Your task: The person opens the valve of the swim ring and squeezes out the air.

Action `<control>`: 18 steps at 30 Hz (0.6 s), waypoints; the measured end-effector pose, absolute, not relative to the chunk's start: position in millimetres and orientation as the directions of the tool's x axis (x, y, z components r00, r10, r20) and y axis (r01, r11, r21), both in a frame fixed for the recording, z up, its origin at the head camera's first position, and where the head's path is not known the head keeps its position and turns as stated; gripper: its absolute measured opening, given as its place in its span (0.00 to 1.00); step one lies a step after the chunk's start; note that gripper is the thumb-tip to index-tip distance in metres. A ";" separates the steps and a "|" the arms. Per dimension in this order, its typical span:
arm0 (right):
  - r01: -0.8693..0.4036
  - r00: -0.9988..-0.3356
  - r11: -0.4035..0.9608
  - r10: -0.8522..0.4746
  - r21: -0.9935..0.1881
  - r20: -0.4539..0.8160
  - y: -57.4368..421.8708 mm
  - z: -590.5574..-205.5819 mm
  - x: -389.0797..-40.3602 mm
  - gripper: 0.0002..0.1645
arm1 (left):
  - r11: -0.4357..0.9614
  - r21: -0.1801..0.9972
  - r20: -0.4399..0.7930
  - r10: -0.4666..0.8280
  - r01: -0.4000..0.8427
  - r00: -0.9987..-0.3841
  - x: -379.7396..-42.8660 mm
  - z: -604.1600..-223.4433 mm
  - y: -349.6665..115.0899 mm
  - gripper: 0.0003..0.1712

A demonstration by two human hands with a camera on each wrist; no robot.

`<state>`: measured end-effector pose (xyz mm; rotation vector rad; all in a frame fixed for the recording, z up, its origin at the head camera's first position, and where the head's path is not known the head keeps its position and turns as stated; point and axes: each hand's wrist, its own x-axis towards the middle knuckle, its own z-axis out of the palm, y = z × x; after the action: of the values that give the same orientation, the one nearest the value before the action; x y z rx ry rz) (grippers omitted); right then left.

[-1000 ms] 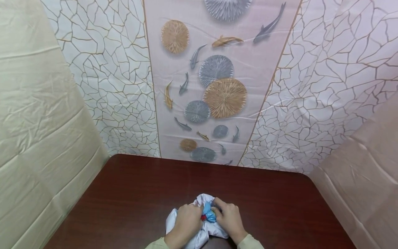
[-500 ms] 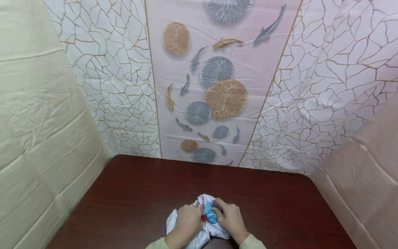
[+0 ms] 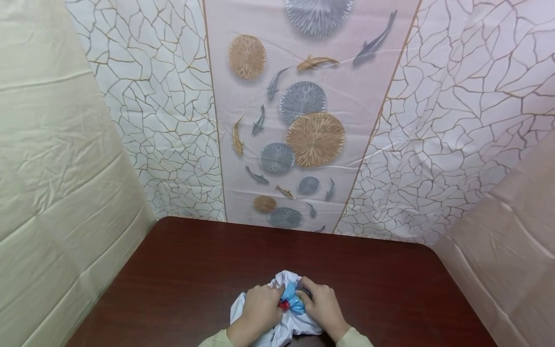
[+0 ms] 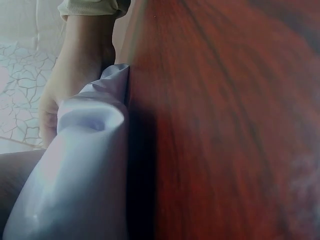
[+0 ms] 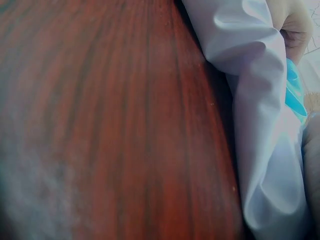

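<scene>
A crumpled, glossy white bag-like thing [image 3: 282,332] lies on the table near its front edge. My left hand [image 3: 260,308] grips its left side, thumb towards the middle. On the other side my right hand [image 3: 323,306] grips it with curled fingers. Between the hands a shiny light blue piece [image 3: 292,299] and a small red piece [image 3: 284,305] show; their kind is unclear. In the left wrist view the smooth white material [image 4: 80,165] bulges close to the camera. The right wrist view has white folds [image 5: 265,100] with the blue piece [image 5: 295,92] behind them.
The dark red-brown wooden table [image 3: 195,260] stretches away to a rounded far edge. Behind it hangs a patterned cloth [image 3: 312,140] with fish and discs. Cream drapes [image 3: 52,168] close off the left side, and pinkish drapes [image 3: 507,231] the right.
Both hands keep their places on the white material. The blue piece has shifted slightly, and more of the red piece shows beside my left thumb. The head view has tilted a little.
</scene>
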<state>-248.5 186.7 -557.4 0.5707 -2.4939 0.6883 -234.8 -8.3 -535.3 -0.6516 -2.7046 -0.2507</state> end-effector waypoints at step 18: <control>-0.548 -0.826 0.709 -0.375 -0.443 0.422 196.9 -547.5 -249.2 0.09 | 0.846 0.186 0.247 0.452 0.500 -0.857 -233.3 -528.2 -18.6 0.38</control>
<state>-249.2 196.9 -547.5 0.7266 -2.6167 0.8179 -233.3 -18.6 -528.2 -0.7375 -2.8299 -0.3636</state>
